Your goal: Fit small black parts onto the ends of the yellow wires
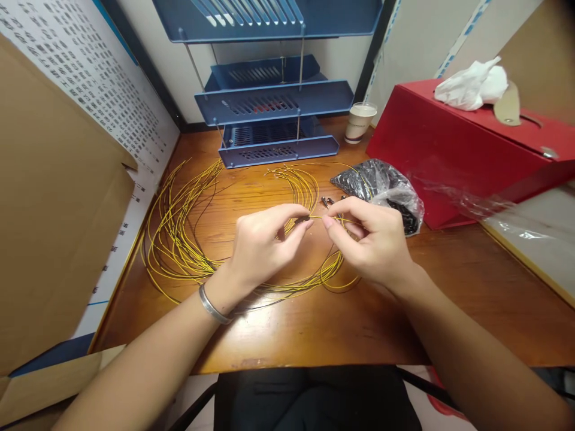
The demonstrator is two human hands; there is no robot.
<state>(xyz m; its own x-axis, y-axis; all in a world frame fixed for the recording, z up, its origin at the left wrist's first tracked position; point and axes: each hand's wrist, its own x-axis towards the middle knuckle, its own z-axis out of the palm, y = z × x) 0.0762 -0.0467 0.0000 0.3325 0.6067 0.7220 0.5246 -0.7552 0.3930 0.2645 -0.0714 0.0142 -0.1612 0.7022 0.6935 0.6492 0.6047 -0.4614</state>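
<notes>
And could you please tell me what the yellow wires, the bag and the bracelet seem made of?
Yellow wires: probably plastic-coated, given their smooth, even colour. Bag: thin, glossy plastic, crinkled and see-through. Bracelet: apparently metal, from its silvery sheen.

A person's left hand pinches a small dark piece as the right hand grips a thin yellow wire drawn between the two above a wooden surface. Coiled yellow and black wires sprawl at left. A clear plastic bag of dark parts lies near a red box, with a paper cup beside a blue tiered tray rack. A silver bracelet circles the left wrist.
</notes>
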